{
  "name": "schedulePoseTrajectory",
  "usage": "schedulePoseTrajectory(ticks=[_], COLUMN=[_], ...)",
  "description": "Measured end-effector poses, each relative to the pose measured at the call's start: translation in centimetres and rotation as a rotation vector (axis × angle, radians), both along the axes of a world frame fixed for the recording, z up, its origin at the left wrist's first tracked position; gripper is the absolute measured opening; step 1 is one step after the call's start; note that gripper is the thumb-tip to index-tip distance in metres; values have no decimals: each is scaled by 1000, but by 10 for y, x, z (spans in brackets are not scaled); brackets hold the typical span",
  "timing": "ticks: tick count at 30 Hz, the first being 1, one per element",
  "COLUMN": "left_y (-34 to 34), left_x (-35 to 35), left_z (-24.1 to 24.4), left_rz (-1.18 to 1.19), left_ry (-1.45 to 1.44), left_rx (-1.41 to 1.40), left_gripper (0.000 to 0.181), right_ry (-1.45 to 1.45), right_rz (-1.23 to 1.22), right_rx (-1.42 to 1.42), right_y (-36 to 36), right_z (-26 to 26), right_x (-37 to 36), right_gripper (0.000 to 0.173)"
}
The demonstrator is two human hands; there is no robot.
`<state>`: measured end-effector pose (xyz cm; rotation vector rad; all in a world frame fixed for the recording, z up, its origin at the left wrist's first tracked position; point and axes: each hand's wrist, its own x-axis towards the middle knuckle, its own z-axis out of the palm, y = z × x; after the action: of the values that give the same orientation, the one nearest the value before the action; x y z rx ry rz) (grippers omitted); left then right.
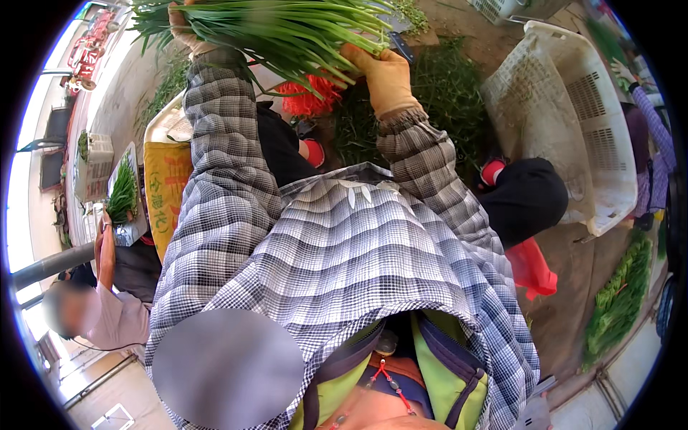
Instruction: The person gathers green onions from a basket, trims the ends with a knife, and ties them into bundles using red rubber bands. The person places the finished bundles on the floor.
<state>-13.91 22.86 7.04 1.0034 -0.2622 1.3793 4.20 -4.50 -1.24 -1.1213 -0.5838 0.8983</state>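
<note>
A large bunch of long green chives (pixel 279 27) stretches sideways at the top of the view, leaf tips to the left, pale stem ends to the right. My left hand (pixel 185 29), in a tan glove, grips it around the leaves. My right hand (pixel 388 79), in a matching glove, holds stems near the cut ends, thumb and fingers pressed on them. Some stems hang loosely below the bunch. Just past my right hand lies a knife with a dark handle (pixel 402 47), its blade largely hidden. Beneath the bunch is a heap of red ties (pixel 309 98).
Green trimmings (pixel 451 91) cover the ground between my legs. A white plastic crate (pixel 613 134) stands at right, a yellow sack (pixel 164 188) at left. Another person (pixel 115 317) handles chives at left; a second person's sleeve (pixel 653 118) shows far right. Chive bunches (pixel 618 301) lie lower right.
</note>
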Motion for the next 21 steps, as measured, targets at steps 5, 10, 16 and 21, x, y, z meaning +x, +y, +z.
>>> schedulePoseTrajectory(ticks=[5,10,16,21], left_y=[-7,-19,-15,28], left_x=[-3,0,-16,-38], left_z=[0,4,5,-2], left_rz=[-138,12,113,-610], left_ry=[162,214,192,-47], left_rx=[9,-113,-31,61], left_gripper=[42,48,37,43], right_ry=[-185,-7,67,-1028], right_rz=[7,106,189,38], right_rx=[-141,-9,236,-702], right_y=[-4,-13,-68,-55], right_z=[-2,-10,-18,-111], right_x=[14,26,91,110], right_gripper=[33,22,14,36])
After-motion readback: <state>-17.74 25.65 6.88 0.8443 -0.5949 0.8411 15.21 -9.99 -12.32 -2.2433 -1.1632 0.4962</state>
